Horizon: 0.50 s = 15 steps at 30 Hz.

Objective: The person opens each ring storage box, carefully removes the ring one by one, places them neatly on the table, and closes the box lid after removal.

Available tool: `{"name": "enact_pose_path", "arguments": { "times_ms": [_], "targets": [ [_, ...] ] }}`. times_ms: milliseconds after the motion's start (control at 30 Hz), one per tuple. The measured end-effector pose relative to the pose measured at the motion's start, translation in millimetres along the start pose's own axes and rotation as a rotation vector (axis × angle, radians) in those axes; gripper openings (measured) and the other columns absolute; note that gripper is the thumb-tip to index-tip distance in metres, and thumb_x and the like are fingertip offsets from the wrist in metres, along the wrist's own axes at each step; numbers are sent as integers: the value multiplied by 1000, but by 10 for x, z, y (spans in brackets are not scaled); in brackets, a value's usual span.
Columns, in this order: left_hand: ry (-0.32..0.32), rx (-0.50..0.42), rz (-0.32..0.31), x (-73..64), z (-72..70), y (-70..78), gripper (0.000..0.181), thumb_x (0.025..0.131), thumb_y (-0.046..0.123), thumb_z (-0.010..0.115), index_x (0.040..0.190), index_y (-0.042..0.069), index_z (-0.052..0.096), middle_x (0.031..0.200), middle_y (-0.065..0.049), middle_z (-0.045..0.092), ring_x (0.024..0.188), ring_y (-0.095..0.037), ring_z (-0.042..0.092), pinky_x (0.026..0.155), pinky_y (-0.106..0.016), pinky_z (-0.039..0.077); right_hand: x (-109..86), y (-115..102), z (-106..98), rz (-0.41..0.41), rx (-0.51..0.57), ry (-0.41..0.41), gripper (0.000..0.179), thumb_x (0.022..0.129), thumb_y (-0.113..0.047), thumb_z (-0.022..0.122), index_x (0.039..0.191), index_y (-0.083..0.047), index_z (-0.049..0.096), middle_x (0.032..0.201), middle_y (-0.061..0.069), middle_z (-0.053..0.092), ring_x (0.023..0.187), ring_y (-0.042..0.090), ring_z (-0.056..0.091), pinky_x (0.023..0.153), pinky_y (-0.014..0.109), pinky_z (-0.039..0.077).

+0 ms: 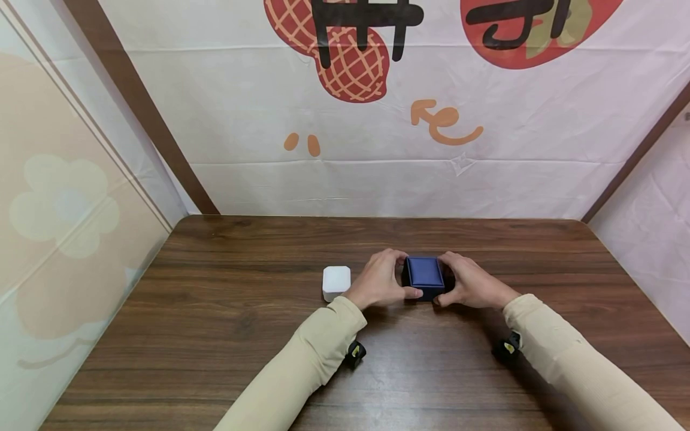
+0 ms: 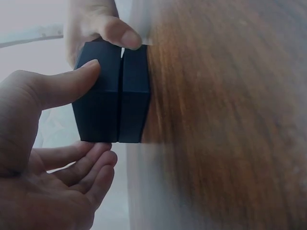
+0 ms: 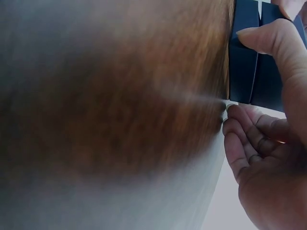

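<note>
A dark blue box with a padded-looking top is on the wooden table between my hands. A narrow seam, with a sliver of light at one end, parts its upper section from its lower section. My left hand grips the upper section, thumb on the near face and fingers at the far side. My right hand holds the lower section, its thumb pressing the near face. Beside the left hand, a small white box with cut corners stands on the table.
The brown wood-grain table reaches back to a white printed cloth. Another printed cloth hangs along the left side. Dark wrist-worn devices sit below both wrists.
</note>
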<state>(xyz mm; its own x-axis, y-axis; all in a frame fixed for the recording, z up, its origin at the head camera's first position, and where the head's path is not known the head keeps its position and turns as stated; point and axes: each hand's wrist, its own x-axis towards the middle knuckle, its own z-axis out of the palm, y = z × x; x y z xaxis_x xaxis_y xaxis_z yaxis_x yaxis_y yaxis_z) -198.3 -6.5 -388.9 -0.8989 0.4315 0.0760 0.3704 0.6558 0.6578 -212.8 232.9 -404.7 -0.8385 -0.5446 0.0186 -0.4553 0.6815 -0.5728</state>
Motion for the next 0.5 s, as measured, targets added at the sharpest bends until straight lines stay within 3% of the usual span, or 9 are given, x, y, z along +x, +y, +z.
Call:
{"name": "enact_pose_path", "arguments": {
  "times_ms": [233, 500],
  "targets": [
    [-6, -128, -33, 43, -45, -21, 67, 77, 34, 89, 129, 0, 64, 118, -12, 68, 108, -26, 62, 92, -36, 50, 2, -2, -7, 14, -9, -13, 73, 74, -18, 87, 131, 12, 51, 108, 10, 59, 95, 23, 60, 84, 44, 51],
    [-42, -290, -100, 77, -82, -34, 66, 81, 30, 86, 131, -5, 61, 118, -15, 67, 108, -29, 63, 91, -35, 51, 19, 7, -20, 28, 12, -21, 79, 74, -19, 87, 135, 14, 48, 111, 13, 60, 96, 24, 61, 82, 43, 52]
  ]
}}
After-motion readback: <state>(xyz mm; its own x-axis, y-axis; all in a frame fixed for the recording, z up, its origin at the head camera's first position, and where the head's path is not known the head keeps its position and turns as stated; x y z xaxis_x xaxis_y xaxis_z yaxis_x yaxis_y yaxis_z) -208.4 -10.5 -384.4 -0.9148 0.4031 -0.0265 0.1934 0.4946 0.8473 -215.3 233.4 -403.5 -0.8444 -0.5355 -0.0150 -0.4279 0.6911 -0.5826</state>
